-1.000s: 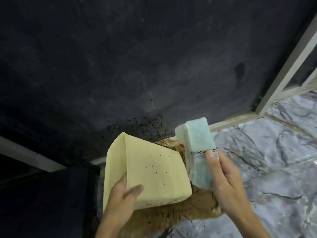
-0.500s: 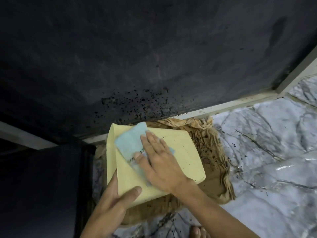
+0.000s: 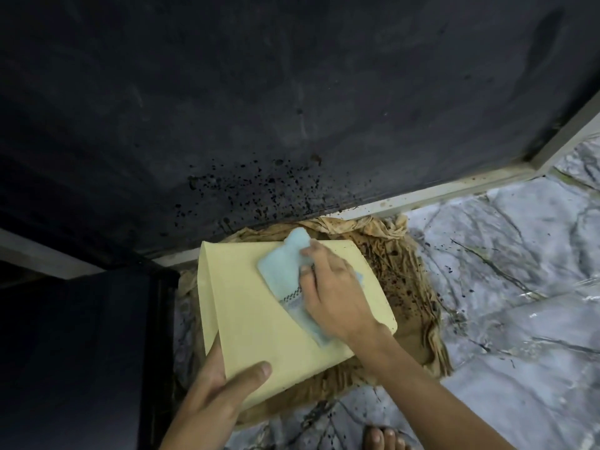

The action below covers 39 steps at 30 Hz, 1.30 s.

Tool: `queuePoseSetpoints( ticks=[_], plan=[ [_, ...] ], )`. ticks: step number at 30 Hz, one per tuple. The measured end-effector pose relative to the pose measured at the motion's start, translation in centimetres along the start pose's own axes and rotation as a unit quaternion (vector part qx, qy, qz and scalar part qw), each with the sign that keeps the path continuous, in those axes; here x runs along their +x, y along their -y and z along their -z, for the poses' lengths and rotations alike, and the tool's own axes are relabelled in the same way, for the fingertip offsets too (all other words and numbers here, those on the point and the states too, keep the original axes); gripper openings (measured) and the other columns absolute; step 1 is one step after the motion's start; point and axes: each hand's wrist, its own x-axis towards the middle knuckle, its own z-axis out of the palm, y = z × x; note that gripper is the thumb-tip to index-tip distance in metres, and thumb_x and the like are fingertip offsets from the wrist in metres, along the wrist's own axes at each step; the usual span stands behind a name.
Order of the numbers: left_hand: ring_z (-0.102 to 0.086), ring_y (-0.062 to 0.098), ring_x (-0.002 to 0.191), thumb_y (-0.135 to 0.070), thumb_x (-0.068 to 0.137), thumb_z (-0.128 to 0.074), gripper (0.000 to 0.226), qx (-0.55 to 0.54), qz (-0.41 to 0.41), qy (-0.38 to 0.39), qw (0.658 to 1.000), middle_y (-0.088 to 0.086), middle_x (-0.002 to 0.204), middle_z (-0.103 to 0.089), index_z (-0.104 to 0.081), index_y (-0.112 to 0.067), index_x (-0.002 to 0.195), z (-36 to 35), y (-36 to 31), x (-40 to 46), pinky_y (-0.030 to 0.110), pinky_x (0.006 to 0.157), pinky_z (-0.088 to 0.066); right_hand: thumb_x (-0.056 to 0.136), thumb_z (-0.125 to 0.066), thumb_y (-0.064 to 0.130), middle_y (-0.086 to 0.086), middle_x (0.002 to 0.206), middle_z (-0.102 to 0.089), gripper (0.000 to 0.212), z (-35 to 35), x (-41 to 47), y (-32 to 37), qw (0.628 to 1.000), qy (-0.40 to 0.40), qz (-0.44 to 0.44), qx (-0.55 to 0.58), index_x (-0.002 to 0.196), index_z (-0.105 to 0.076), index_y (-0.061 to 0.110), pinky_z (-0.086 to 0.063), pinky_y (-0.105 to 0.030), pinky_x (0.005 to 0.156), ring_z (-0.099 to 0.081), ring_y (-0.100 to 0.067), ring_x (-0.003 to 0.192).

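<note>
Wiping has begun, we note: a second ago the right hand [image 3: 334, 297] held the blue cloth [image 3: 282, 267] pinched up in the air beside the yellow board [image 3: 259, 323]. Now the cloth lies flat on the upper middle of the board's face. The hand lies over the cloth's lower right part, fingers stretched out and pressing, not curled round it as far as we can see. The fingertips are blurred, so we judge a stroke is in motion; the cloth sits nearer the board's top edge than half a second back. The left hand [image 3: 214, 394] grips the board at its lower left corner, thumb across the face, fingers hidden behind. It holds the board tilted in mid-frame above the stained brown rag [image 3: 406, 287] spread on the marble floor [image 3: 519, 287]. The small dark specks seen earlier on the board's face hardly show now. We judge the cleaning well started, with the lower part and edges left to do. Dark spatter [image 3: 259, 186] dots the black panel [image 3: 292, 108] in the upper frame, above its pale frame strip [image 3: 438, 196]. Bare toes [image 3: 383, 438] show at the bottom edge.
</note>
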Motion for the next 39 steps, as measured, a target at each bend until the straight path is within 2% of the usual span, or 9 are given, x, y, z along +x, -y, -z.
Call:
queuePoseSetpoints(
  ticks=[6, 9, 11, 17, 20, 24, 33, 36, 39],
  plan=[
    [-0.058, 0.001, 0.135, -0.013, 0.069, -0.081, 0.087, 0.013, -0.015, 0.015, 1.000, -0.019, 0.143, -0.066, -0.051, -0.048, 0.143, 0.1, -0.5, 0.6, 0.040, 0.121, -0.033, 0.104, -0.009, 0.037, 0.000, 0.163, 0.017, 0.057, -0.3, -0.9, 5.2, 0.981, 0.153, 0.114, -0.027, 0.155, 0.004, 0.015, 0.014, -0.037, 0.120, 0.022, -0.009, 0.147],
    [-0.047, -0.024, 0.130, -0.022, 0.062, -0.086, 0.093, 0.037, -0.041, -0.013, 0.998, -0.047, 0.137, -0.055, -0.044, -0.060, 0.135, -0.3, -0.4, 0.7, 0.020, 0.109, -0.038, 0.100, -0.008, 0.043, 0.001, 0.163, 0.015, 0.063, -1.0, -2.4, 7.5, 0.979, 0.151, 0.135, -0.021, 0.155, 0.003, 0.016, 0.015, -0.035, 0.119, 0.021, -0.007, 0.147],
    [-0.058, -0.016, 0.124, -0.001, 0.082, -0.079, 0.081, 0.033, -0.025, -0.005, 0.999, -0.035, 0.133, -0.066, -0.049, -0.051, 0.138, -0.2, -0.1, 0.4, 0.015, 0.099, -0.049, 0.100, -0.005, 0.048, 0.003, 0.162, 0.018, 0.063, -1.3, -2.4, 5.2, 0.986, 0.146, 0.080, -0.023, 0.155, 0.009, 0.019, 0.013, -0.036, 0.120, 0.023, -0.006, 0.146],
    [-0.070, 0.004, 0.118, -0.010, 0.074, -0.073, 0.064, -0.004, 0.031, -0.011, 0.999, -0.010, 0.125, -0.078, -0.064, -0.041, 0.129, 0.0, -0.3, -0.4, 0.039, 0.117, -0.037, 0.104, -0.014, 0.044, -0.004, 0.165, 0.003, 0.061, 0.0, 1.9, -3.5, 0.982, 0.132, -0.109, -0.076, 0.156, -0.002, 0.013, 0.004, -0.038, 0.122, 0.007, -0.014, 0.150],
    [-0.074, 0.004, 0.111, 0.006, 0.086, -0.073, 0.060, -0.001, 0.026, -0.014, 1.000, -0.009, 0.120, -0.081, -0.065, -0.040, 0.124, -0.9, -0.6, -0.1, 0.035, 0.112, -0.041, 0.103, -0.008, 0.038, -0.013, 0.164, 0.003, 0.059, -1.3, 2.1, 1.1, 0.989, 0.105, -0.021, -0.098, 0.155, 0.004, 0.011, -0.001, -0.047, 0.122, 0.007, -0.023, 0.151],
    [-0.065, 0.001, 0.118, 0.005, 0.098, -0.055, 0.056, -0.020, 0.028, -0.014, 0.999, -0.013, 0.146, -0.063, -0.056, -0.037, 0.135, -1.1, -0.4, 0.6, 0.026, 0.098, -0.054, 0.101, -0.013, 0.050, -0.003, 0.165, 0.003, 0.060, -1.3, -2.0, 6.9, 0.983, 0.113, 0.145, 0.002, 0.155, 0.000, 0.026, 0.005, -0.039, 0.121, 0.011, -0.014, 0.150],
    [-0.074, 0.003, 0.110, 0.018, 0.087, -0.060, 0.068, 0.004, 0.006, -0.048, 0.999, -0.007, 0.120, -0.081, -0.065, -0.037, 0.129, -1.1, 0.4, 0.2, 0.029, 0.100, -0.045, 0.092, -0.008, 0.066, 0.009, 0.164, 0.001, 0.076, -0.4, -4.7, -4.7, 0.977, -0.029, -0.209, 0.020, 0.156, -0.007, 0.025, 0.001, -0.040, 0.123, 0.006, -0.008, 0.150],
    [-0.073, 0.008, 0.115, 0.020, 0.085, -0.058, 0.072, -0.011, -0.008, -0.032, 0.999, -0.004, 0.124, -0.079, -0.063, -0.036, 0.131, -1.3, -0.4, 0.2, 0.034, 0.104, -0.054, 0.096, -0.005, 0.059, 0.011, 0.164, 0.007, 0.062, -1.6, -7.5, 1.8, 0.994, 0.003, -0.101, 0.043, 0.154, 0.001, 0.037, 0.010, -0.035, 0.120, 0.017, -0.006, 0.148],
    [-0.070, 0.016, 0.123, 0.021, 0.082, -0.059, 0.077, -0.010, -0.010, -0.013, 1.000, 0.000, 0.131, -0.076, -0.059, -0.032, 0.140, -1.1, -0.2, 0.3, 0.027, 0.103, -0.053, 0.101, -0.015, 0.053, 0.009, 0.164, -0.008, 0.056, -0.9, -8.9, 1.5, 0.999, 0.028, 0.036, 0.019, 0.154, -0.009, 0.036, 0.000, -0.035, 0.121, 0.001, -0.008, 0.150]
  ],
)
